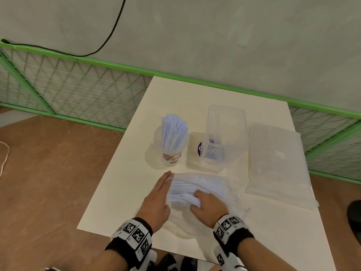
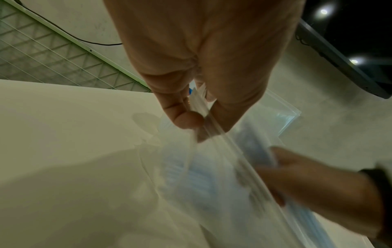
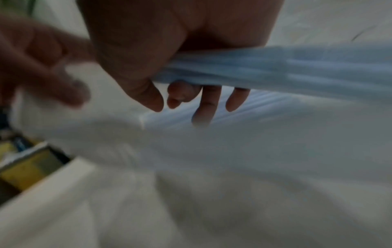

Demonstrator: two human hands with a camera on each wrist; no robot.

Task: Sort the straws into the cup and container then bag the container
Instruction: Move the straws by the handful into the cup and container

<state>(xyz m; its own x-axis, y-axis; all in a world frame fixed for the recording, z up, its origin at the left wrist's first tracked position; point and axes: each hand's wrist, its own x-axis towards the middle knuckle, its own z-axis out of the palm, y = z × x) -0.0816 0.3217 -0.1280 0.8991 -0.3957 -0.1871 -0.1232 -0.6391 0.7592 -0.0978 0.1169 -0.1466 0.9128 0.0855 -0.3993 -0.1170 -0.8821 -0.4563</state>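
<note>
Both wrists sit low at the near table [image 1: 109, 202] edge. From here I see my right hand [image 1: 210, 208] curled around a bundle of straws [image 1: 184, 194] inside a clear bag [image 1: 216, 184], while my left hand [image 1: 158, 200] pinches the bag's mouth. Straws look light, slick and easily crushed; I would grip mid-bundle. Their long axis runs left-right. Beyond stand the cup [image 1: 172, 153], already filled, and the container [image 1: 224, 137].
</note>
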